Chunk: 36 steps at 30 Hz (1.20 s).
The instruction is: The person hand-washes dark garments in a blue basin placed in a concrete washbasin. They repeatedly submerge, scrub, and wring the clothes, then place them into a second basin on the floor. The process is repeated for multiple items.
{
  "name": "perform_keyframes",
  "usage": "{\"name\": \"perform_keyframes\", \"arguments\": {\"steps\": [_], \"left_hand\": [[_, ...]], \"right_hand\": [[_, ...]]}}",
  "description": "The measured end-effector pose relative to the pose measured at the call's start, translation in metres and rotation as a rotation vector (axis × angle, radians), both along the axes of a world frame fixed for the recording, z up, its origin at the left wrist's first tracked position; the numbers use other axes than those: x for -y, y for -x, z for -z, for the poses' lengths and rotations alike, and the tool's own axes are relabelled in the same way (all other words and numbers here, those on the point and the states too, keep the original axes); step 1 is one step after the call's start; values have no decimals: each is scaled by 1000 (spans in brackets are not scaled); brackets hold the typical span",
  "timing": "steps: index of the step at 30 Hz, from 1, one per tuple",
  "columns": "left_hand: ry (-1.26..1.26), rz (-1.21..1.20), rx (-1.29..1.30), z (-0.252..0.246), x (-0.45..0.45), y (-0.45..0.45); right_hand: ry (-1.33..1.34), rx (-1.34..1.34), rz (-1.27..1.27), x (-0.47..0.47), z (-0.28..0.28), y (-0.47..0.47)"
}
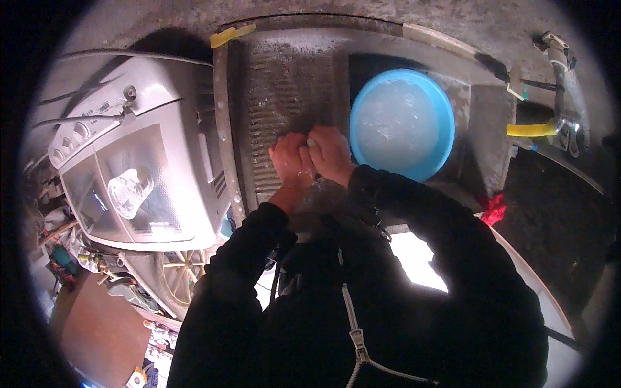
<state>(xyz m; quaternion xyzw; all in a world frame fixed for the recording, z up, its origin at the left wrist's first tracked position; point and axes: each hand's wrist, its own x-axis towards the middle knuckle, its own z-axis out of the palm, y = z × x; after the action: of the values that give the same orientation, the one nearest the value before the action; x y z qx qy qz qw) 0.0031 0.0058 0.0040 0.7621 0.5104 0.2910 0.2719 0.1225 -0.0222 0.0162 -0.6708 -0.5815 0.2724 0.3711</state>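
My left hand (293,159) and my right hand (332,151) are side by side and touching, fingers curled, over the ribbed washboard (269,109) of a stone or concrete laundry sink. Suds show on the back of the left hand. A small pale spot shows between the two hands, too small to name. Whatever may lie under the fingers is hidden. Right of my right hand, in the sink basin, stands a round light-blue plastic tub (445,145) of cloudy, bubbly water.
A white twin-tub washing machine (201,233) stands left of the sink. A faucet with a yellow hose end (531,130) is at the right. A yellow strip (233,35) lies on the sink's back left corner. Red cloth (494,209) hangs near the right edge.
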Motion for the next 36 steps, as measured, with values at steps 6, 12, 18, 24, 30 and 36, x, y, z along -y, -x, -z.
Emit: {"name": "perform_keyframes", "arguments": {"steps": [6, 12, 18, 24, 30, 36], "left_hand": [[68, 92, 1, -2, -12, 0], [39, 76, 39, 2, -14, 1], [316, -207, -211, 12, -19, 3], [409, -354, 75, 16, -9, -29], [268, -460, -16, 19, 17, -140], [100, 108, -397, 12, 75, -179]], "right_hand": [[-54, -32, -43, -7, 7, -5], [-5, -3, -243, -19, 16, -17], [207, -48, -331, -22, 7, -26], [-8, -213, -76, 70, -1, -94], [588, -811, 841, 178, -1, -210], [427, 426, 221, 211, 24, -231]]}}
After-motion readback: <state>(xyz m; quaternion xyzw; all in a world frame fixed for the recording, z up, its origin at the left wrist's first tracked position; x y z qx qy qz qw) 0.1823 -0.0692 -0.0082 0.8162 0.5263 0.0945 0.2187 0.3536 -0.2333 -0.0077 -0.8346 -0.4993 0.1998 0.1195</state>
